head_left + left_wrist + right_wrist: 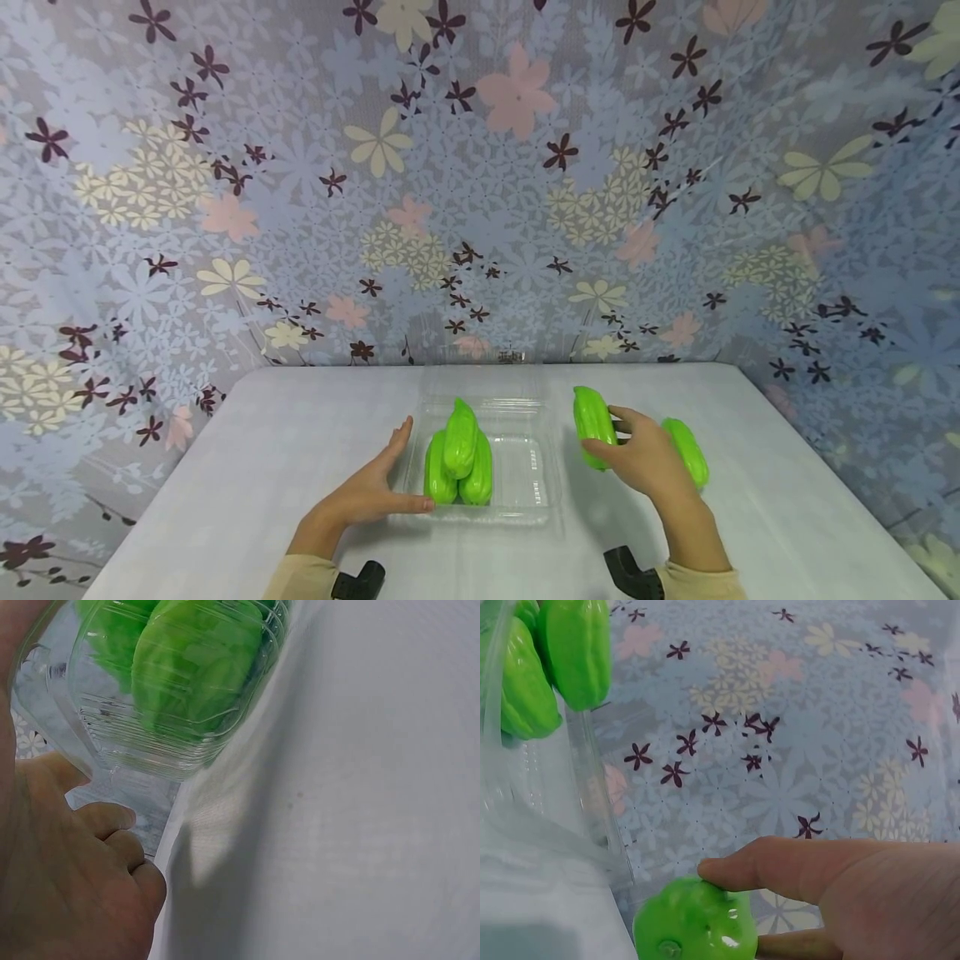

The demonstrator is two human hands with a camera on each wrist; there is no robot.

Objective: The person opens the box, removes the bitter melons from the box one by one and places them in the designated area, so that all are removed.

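Note:
A clear plastic clamshell box (517, 518) stands with its lid folded back. Inside its left part are several glossy green ridged vegetables (461, 442), one lying on top of the others. My left hand (367, 493) is at the box's left side, thumb stretched along the front corner and fingers reaching up the side. To the right of the box, my right hand (637, 450) holds another green ridged vegetable (592, 421) between thumb and fingers. In the right wrist view, its rounded end (694, 922) with a small stem mark faces the camera.
One more green ridged vegetable (686, 452) lies on the white table (780, 517), just right of my right hand. The raised clear lid (480, 382) leans toward the floral cloth (480, 208) behind the table's far edge.

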